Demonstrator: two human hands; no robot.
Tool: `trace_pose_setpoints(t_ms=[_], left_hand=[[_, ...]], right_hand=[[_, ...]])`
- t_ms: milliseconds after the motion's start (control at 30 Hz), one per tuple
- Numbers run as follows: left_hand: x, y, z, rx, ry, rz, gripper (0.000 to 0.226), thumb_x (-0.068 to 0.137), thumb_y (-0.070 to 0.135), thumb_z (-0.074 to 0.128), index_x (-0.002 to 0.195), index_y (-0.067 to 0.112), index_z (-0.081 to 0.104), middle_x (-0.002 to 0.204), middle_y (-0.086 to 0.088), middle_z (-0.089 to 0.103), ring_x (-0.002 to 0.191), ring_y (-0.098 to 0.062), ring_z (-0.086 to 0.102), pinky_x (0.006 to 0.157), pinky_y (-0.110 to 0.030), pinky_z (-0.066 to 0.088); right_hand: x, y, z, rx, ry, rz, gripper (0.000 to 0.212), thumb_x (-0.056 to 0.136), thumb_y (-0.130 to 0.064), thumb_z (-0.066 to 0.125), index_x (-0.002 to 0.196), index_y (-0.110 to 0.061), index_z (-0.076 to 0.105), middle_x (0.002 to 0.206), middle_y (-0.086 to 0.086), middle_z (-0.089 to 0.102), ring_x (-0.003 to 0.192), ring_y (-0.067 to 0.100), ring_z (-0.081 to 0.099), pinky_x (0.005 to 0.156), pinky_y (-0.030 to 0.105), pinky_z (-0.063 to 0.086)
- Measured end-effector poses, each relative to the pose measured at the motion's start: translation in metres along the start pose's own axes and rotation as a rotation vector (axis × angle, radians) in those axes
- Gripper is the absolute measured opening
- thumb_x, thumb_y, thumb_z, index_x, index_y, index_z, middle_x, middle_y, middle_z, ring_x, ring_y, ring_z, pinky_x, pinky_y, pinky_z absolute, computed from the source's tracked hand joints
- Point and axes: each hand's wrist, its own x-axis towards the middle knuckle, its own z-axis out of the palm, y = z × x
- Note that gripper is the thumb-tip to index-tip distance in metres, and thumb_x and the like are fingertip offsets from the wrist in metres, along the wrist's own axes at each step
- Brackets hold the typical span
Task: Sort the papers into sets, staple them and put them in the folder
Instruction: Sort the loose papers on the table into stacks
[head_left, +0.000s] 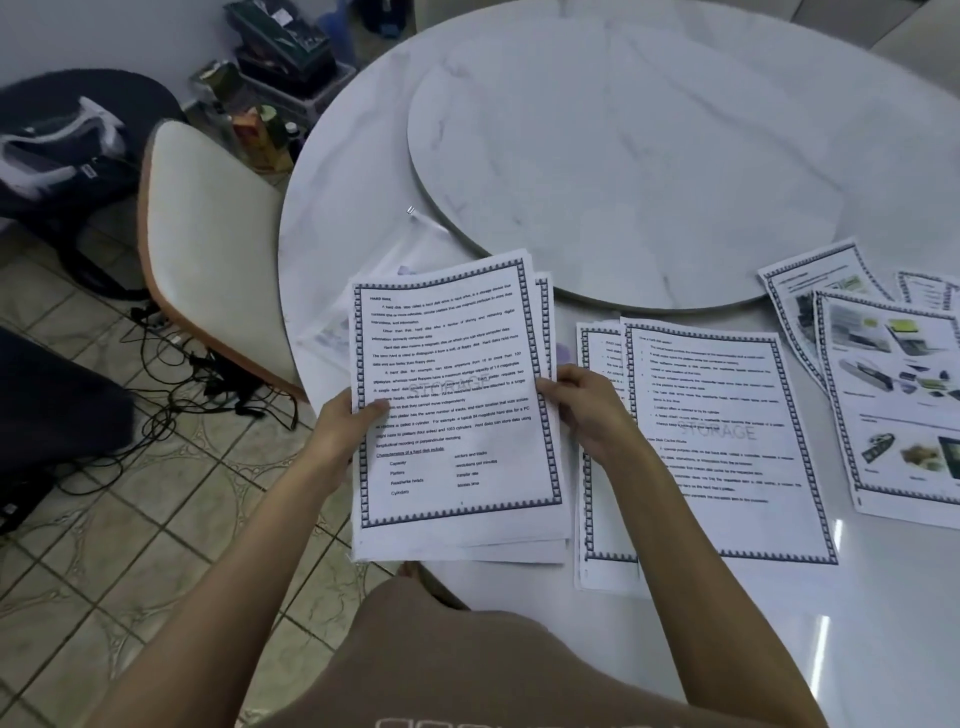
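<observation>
- Papers (457, 405): in the head view, a stack of bordered text sheets is held up in 2 hands over the near-left edge of the table (883, 623). The sheets are slightly fanned, and the top 1 has a faint "STORAGE" watermark.
- Left hand (345, 426): it grips the stack's left edge, with the thumb pressed on the top sheet and the fingers hidden beneath.
- Right hand (582, 405): it holds the right edge, with the fingers curled round the sheets.
- Second pile (727, 441): text pages with the same border lie flat on the table, just right of the held stack. The right forearm crosses the pile's lower-left corner.
- Picture pages (893, 395): these lie further right, overlapping, and run out of view at the edge.
- Clear plastic folder (332, 332): it lies flat on the table, mostly hidden behind the held stack.
- Turntable (623, 156): a round marble disc sits at the table's centre, beyond all the sheets.
- Chair (208, 234): it has a pale seat and stands left of the table, with cables (208, 374) on the tiled floor below.
</observation>
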Motion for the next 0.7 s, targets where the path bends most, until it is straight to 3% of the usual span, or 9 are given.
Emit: trace_pose_setpoints(t_ms=[167,333,400,467,567,700], left_hand=[[-0.004,-0.005,-0.004,0.003,0.04,0.026,0.031,0.093,0.008,0.05,0.124,0.008,0.052,0.118,-0.007,0.058,0.107,-0.026,0.056,0.096,-0.04,0.044],[-0.008,-0.007,-0.007,0.046,0.101,0.091,0.031,0.094,0.008,0.047,0.125,0.007,0.052,0.123,-0.008,0.057,0.111,-0.025,0.054,0.098,-0.039,0.042],[-0.009,-0.008,-0.009,0.056,0.115,0.111,0.031,0.095,0.008,0.046,0.125,0.006,0.051,0.126,-0.009,0.056,0.113,-0.026,0.054,0.098,-0.04,0.043],[-0.011,-0.009,-0.012,0.057,0.139,0.118,0.032,0.095,0.01,0.046,0.126,0.006,0.051,0.126,-0.01,0.057,0.113,-0.027,0.055,0.096,-0.04,0.044],[-0.013,-0.009,-0.022,0.067,0.202,0.134,0.031,0.096,0.012,0.046,0.126,0.008,0.051,0.126,-0.009,0.057,0.112,-0.026,0.055,0.092,-0.037,0.044],[-0.016,-0.011,-0.043,0.065,0.3,0.148,0.03,0.096,0.013,0.044,0.124,0.008,0.052,0.124,-0.011,0.058,0.109,-0.027,0.056,0.091,-0.038,0.044]], right_hand=[[-0.001,-0.003,0.004,-0.014,0.04,-0.042,0.007,0.081,-0.007,0.068,0.083,-0.009,0.061,0.092,0.008,0.069,0.08,0.02,0.068,0.077,0.031,0.058],[0.002,-0.003,0.002,-0.166,0.128,-0.18,0.023,0.084,-0.009,0.065,0.088,0.012,0.057,0.091,0.013,0.062,0.076,0.018,0.059,0.077,0.028,0.051],[0.002,-0.004,0.001,-0.252,0.187,-0.211,0.02,0.084,-0.012,0.065,0.091,0.007,0.064,0.094,0.012,0.066,0.077,0.016,0.059,0.081,0.031,0.05],[0.002,-0.007,0.0,-0.349,0.258,-0.268,0.011,0.085,-0.015,0.065,0.088,-0.004,0.067,0.088,0.008,0.068,0.073,0.013,0.06,0.078,0.022,0.051],[0.0,-0.017,-0.005,-0.458,0.401,-0.389,0.01,0.087,-0.016,0.061,0.088,-0.01,0.068,0.08,-0.001,0.064,0.068,0.004,0.055,0.061,-0.001,0.04],[-0.003,-0.031,-0.021,-0.473,0.513,-0.48,0.012,0.088,-0.017,0.059,0.092,-0.009,0.068,0.08,-0.001,0.062,0.068,0.0,0.052,0.059,-0.002,0.036]])
